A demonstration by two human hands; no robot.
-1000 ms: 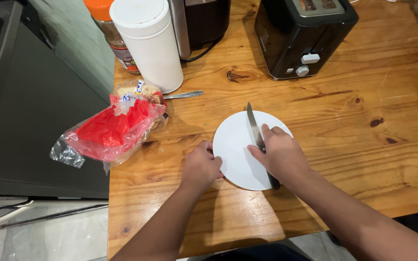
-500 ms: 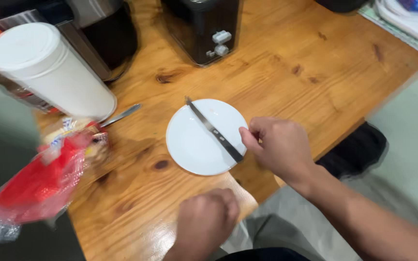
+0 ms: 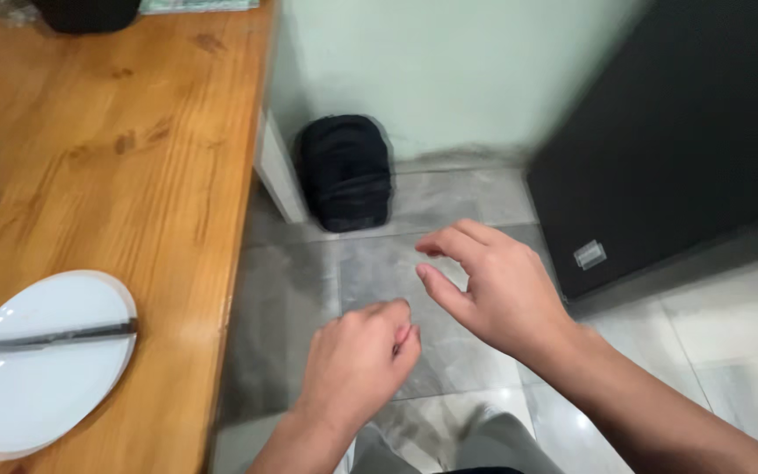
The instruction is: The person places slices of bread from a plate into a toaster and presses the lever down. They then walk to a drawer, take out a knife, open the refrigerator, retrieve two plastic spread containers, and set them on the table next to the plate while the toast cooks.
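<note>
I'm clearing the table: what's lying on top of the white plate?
A dark knife lies across the white plate. Its far end runs out of view, and whatever is beneath the plate is hidden.
</note>
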